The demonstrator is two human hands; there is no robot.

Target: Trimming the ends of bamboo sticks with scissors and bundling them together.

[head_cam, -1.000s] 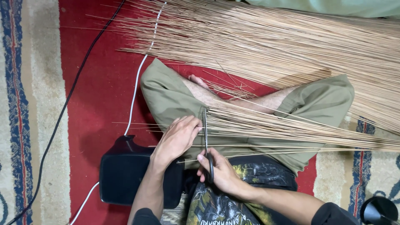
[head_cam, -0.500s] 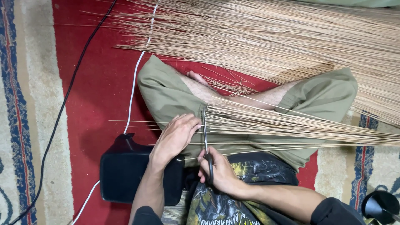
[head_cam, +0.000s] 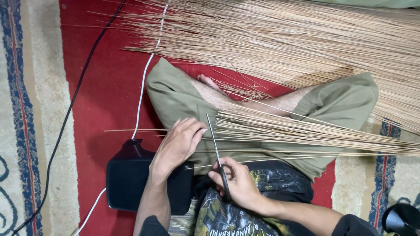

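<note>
Two hands work over the lap: the right hand grips closed black-handled scissors, blades pointing away, crosswise to the thin tan palm-leaf sticks running rightward; the left hand pins their near ends.

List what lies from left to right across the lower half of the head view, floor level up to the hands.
Black cable → white cable → black cushion → left hand → scissors in the right hand → bundle of thin sticks on the lap → round black object at the corner.
</note>
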